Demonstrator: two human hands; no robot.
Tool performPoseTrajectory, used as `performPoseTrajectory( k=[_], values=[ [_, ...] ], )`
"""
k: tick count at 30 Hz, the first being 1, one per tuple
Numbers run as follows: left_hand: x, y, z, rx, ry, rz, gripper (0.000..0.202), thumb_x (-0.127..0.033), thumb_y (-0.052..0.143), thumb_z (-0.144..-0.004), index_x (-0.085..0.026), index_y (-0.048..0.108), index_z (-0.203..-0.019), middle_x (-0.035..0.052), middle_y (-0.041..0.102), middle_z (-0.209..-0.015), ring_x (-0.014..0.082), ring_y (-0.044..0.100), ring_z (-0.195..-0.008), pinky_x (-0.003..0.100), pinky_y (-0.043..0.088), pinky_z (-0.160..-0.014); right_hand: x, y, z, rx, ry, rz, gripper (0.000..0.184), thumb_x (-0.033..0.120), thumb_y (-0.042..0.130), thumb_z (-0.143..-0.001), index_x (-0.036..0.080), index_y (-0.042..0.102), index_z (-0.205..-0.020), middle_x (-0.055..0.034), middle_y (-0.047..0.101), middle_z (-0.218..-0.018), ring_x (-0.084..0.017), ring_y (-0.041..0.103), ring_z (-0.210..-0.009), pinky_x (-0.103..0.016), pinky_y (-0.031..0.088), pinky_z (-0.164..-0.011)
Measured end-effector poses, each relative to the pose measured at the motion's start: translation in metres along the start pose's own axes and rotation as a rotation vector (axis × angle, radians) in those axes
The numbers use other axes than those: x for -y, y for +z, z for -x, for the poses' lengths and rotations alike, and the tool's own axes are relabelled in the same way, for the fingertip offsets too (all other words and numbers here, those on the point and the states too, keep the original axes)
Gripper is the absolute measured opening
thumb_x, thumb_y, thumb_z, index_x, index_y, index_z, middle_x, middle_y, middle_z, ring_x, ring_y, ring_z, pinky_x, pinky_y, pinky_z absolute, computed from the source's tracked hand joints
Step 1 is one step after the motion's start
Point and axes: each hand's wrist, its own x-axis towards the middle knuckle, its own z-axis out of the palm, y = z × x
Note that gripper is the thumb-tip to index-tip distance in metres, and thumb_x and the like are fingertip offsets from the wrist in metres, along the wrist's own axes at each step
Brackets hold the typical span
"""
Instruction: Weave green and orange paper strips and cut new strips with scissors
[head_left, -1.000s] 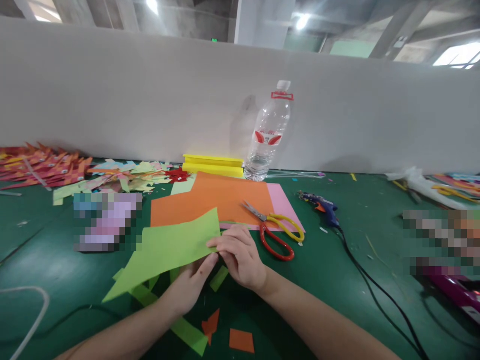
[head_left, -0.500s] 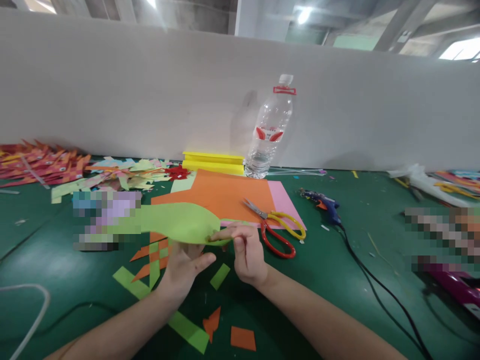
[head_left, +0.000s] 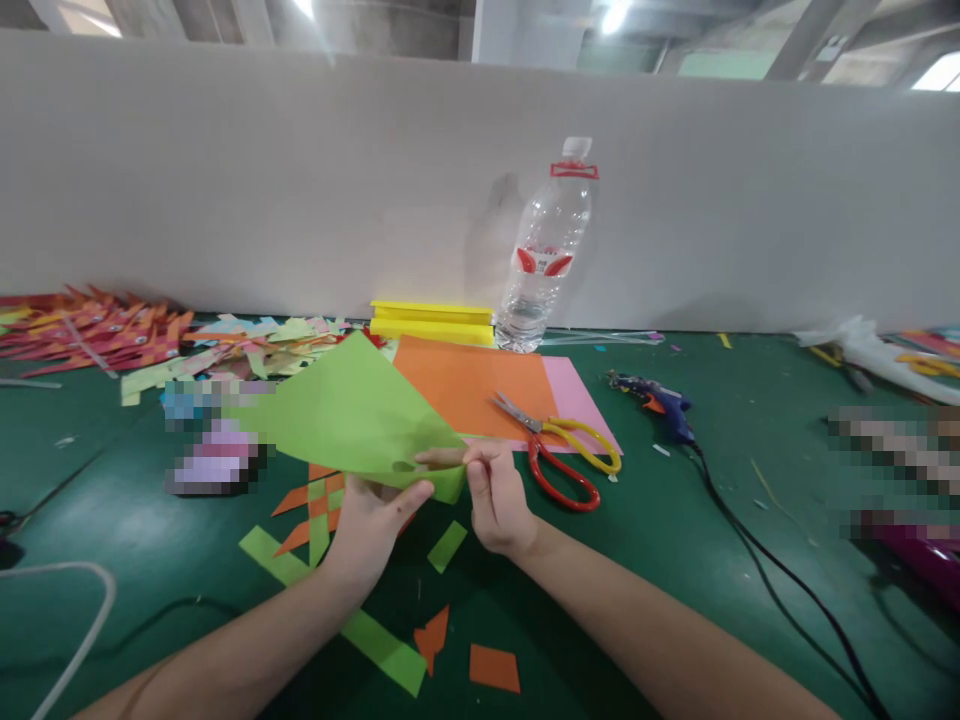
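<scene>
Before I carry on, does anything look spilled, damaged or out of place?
Nothing looks spilled. The bottle appears to lean right, possibly from lens distortion. The glue gun lies directly on the table, oddly without a visible stand.

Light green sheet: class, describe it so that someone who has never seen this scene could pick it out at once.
On the dark green table, find the large orange sheet. Partly hiding it, over the left hand and pinched at its edge by the right hand, is the light green sheet, far larger than the light green scraps lying nearby.
</scene>
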Motion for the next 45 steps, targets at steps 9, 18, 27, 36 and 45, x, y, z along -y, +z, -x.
performPoseTrajectory(
  k=[9,18,27,36,45],
  values=[
    [-0.01,-0.002,-0.001,-0.206,0.079,-0.222,0.048,-0.03,0.072,-0.071,-0.016,0.055,-0.114,0.0116,0.067,-0.108,0.0262,0.063,-0.101,0.044,0.047,-0.094,0.001,-0.007,-0.016,-0.084,-0.206,0.296,0.017,0.007,0.04,-0.081,0.024,0.039,-0.085,-0.0049,0.068,-0.101,-0.019,0.056,-0.109,-0.052,0.024,-0.105],
    [-0.013,-0.001,-0.003,-0.251,0.063,-0.348,0.047,-0.031,0.071,-0.071,-0.016,0.051,-0.111,0.0119,0.066,-0.109,0.0263,0.062,-0.104,0.044,0.048,-0.094,-0.004,-0.006,-0.019,-0.041,-0.105,0.343,0.032,0.014,0.047,-0.076,0.021,0.042,-0.106,-0.0099,0.059,-0.117,-0.021,0.053,-0.113,-0.051,0.018,-0.108],
    [-0.019,0.002,0.0,-0.223,0.075,-0.231,0.048,-0.025,0.072,-0.07,-0.019,0.044,-0.107,0.0116,0.066,-0.107,0.0271,0.063,-0.103,0.045,0.047,-0.096,-0.01,-0.005,-0.021,0.039,-0.006,0.3,0.02,0.037,0.058,-0.081,0.022,0.055,-0.094,-0.005,0.064,-0.088,-0.021,0.058,-0.086,-0.046,0.034,-0.095],
    [-0.017,0.005,0.001,-0.224,0.106,-0.167,0.057,-0.024,0.073,-0.069,-0.019,0.04,-0.115,0.0113,0.06,-0.115,0.0256,0.062,-0.103,0.039,0.051,-0.09,-0.011,-0.003,-0.017,0.085,0.095,0.143,0.022,0.039,0.061,-0.08,0.021,0.053,-0.072,-0.0008,0.057,-0.069,-0.015,0.053,-0.065,-0.03,0.042,-0.065],
    [-0.011,0.002,0.006,0.006,0.127,-0.136,0.065,-0.028,0.054,-0.086,-0.023,0.02,-0.142,0.0121,0.042,-0.138,0.0233,0.045,-0.125,0.036,0.042,-0.1,-0.008,-0.005,-0.018,-0.057,0.418,-0.228,0.022,0.04,0.057,-0.082,0.019,0.057,-0.075,0.0004,0.057,-0.068,-0.014,0.053,-0.063,-0.027,0.044,-0.061]
  ],
)
